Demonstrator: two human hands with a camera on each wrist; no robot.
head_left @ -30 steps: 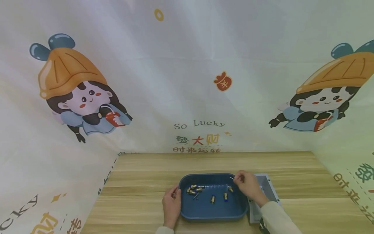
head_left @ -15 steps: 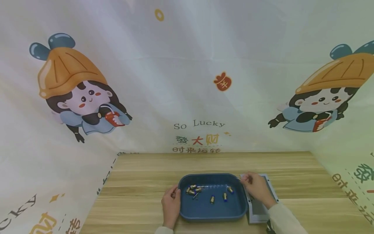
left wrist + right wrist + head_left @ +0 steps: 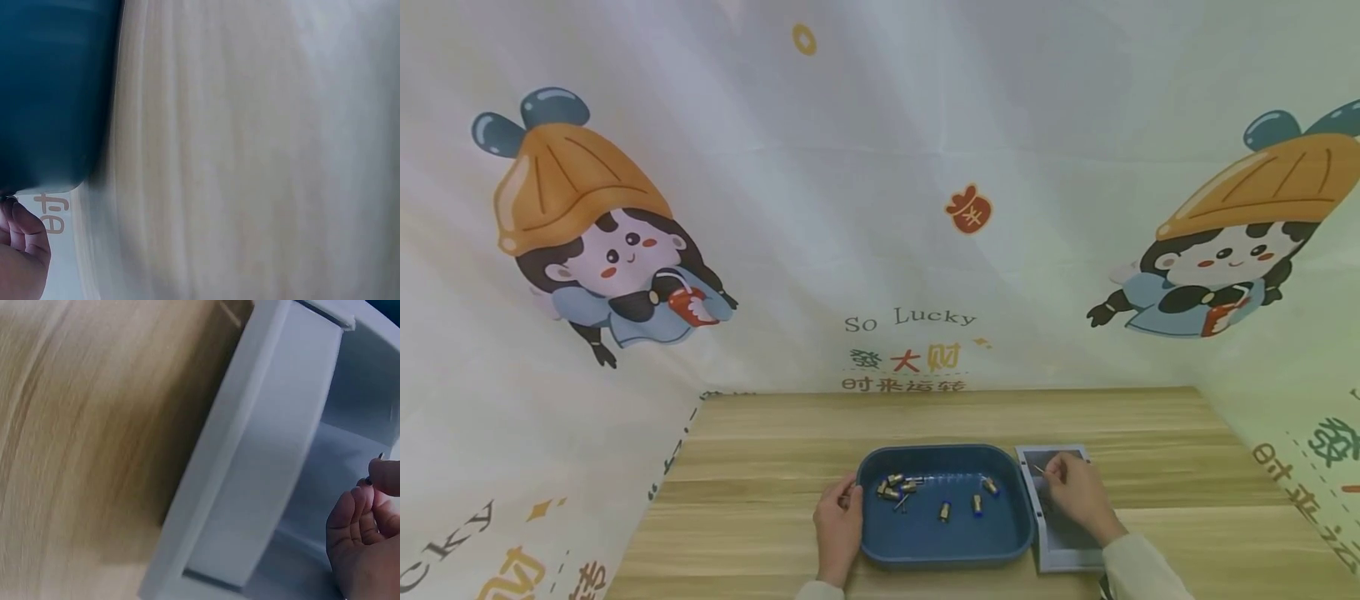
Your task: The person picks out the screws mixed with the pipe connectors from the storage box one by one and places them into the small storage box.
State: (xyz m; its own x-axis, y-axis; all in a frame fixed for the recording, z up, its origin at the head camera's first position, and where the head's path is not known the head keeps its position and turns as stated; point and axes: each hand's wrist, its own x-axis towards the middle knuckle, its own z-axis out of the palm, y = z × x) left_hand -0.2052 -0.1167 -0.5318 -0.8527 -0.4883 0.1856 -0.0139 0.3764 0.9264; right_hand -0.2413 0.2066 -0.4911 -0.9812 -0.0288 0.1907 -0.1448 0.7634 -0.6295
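Observation:
My left hand (image 3: 838, 523) grips the left rim of a blue plastic tray (image 3: 947, 560); in the left wrist view the curled fingers (image 3: 28, 228) are at the tray's edge. Inside the tray lie several brass push-in fittings with blue collars, such as one fitting (image 3: 945, 511), and thin metal screws, one screw (image 3: 902, 503) near the left. My right hand (image 3: 1078, 492) pinches a thin metal screw (image 3: 1040, 469) between thumb and fingertips, above a grey box (image 3: 1063, 560) right of the tray. The right wrist view shows that screw mostly hidden by the thumb.
Tray and box stand side by side on a wood-grain table (image 3: 760, 467). A printed cloth (image 3: 880, 208) hangs behind the table and along both sides. The box's raised wall (image 3: 250, 462) shows close up in the right wrist view.
My right hand has moved right, from over the tray's far right corner to above the grey box, carrying the screw. The left hand stays on the tray's rim.

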